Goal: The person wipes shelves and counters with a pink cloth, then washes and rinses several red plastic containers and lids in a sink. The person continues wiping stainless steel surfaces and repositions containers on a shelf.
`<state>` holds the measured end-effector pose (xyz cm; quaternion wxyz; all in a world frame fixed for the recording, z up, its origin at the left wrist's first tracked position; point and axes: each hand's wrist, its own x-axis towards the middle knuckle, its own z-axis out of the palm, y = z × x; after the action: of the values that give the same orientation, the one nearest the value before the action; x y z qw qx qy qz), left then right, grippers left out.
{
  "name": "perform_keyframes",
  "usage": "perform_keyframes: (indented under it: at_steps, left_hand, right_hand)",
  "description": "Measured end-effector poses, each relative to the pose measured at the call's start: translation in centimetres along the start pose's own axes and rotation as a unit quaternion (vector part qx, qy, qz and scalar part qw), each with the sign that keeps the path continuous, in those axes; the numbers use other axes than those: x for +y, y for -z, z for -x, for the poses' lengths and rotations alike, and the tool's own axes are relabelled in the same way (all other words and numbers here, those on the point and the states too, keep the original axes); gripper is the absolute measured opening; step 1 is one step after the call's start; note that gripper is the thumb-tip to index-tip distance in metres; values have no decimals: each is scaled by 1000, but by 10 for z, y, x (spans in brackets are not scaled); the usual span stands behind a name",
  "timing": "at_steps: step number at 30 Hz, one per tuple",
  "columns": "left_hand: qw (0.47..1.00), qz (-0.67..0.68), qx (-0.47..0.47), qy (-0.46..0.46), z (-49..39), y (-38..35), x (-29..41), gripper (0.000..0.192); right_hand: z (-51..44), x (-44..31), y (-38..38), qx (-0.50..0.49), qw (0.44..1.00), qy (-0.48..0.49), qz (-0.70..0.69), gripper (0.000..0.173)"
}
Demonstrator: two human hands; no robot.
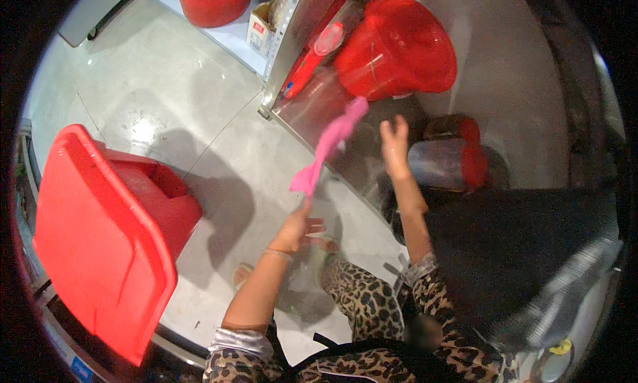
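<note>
A twisted pink cloth (331, 138) stretches up and to the right from my left hand (297, 229), which pinches its lower end. The cloth is blurred and passes across the front edge of a grey metal worktop (503, 84). My right hand (395, 148) is over the worktop with its fingers apart and nothing in them, to the right of the cloth. Beyond both hands is a red plastic bucket (394, 54). A clear container with a red lid (438, 163) sits just right of my right hand.
A red long-handled tool (316, 59) lies left of the bucket. A large red lidded bin (104, 243) stands at left on the tiled floor (199, 108). The far shelf (219, 31) holds a red tub (214, 1) and a carton (261, 31). Dark material (508, 248) covers the right side.
</note>
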<state>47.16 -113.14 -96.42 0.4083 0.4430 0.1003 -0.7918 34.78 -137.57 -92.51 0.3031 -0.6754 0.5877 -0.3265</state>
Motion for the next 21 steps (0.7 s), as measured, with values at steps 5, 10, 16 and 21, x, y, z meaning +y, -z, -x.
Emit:
perform_keyframes:
  at_steps: [5, 10, 16, 21]
  left_hand:
    - [956, -251, 62, -137, -85, 31, -8, 36]
    - [887, -382, 108, -238, -116, 73, 4, 29]
    - [912, -308, 136, -234, -112, 49, 25, 18]
    - [802, -340, 190, -452, -121, 10, 45, 13]
  right_hand:
    - [14, 79, -141, -96, 919, 190, 333, 66]
    - [-52, 66, -208, -153, 896, 264, 321, 63]
    - [-114, 55, -216, 9, 839, 244, 486, 58]
    - [-56, 93, -185, -229, 910, 260, 227, 60]
